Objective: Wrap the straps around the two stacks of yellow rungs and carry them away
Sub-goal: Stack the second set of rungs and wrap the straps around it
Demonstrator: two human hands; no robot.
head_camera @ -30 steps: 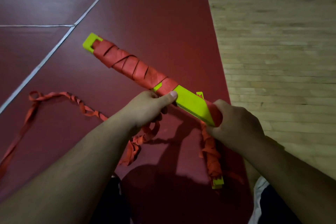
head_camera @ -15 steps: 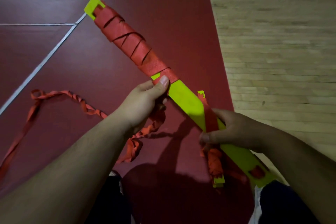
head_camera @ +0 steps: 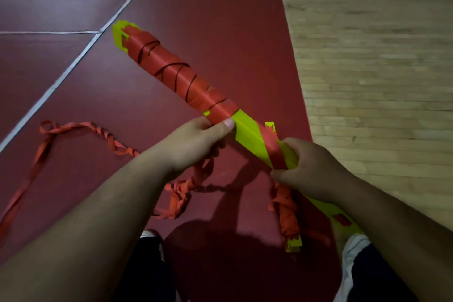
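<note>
A stack of yellow rungs (head_camera: 247, 133) slants from upper left to lower right above the floor. Its far half is wound in red strap (head_camera: 171, 68). My left hand (head_camera: 196, 142) grips the stack at the edge of the wrapping, thumb on top. My right hand (head_camera: 311, 169) grips the stack lower down and pinches one fresh turn of strap (head_camera: 273, 147) across the bare yellow. A second stack (head_camera: 290, 223), also wound in red strap, lies on the floor beneath my right hand, partly hidden. The loose strap tail (head_camera: 73, 127) trails left along the floor.
I stand on a dark red mat (head_camera: 220, 19) with white lines (head_camera: 68, 71). Pale wooden floor (head_camera: 380, 68) begins along the mat's right edge. My shoes (head_camera: 353, 245) and dark trouser legs show at the bottom of the view.
The stack has tilted down from its raised angle. My right hand has moved up the stack, and the new strap turn now lies flat across the yellow. My left hand keeps its grip.
</note>
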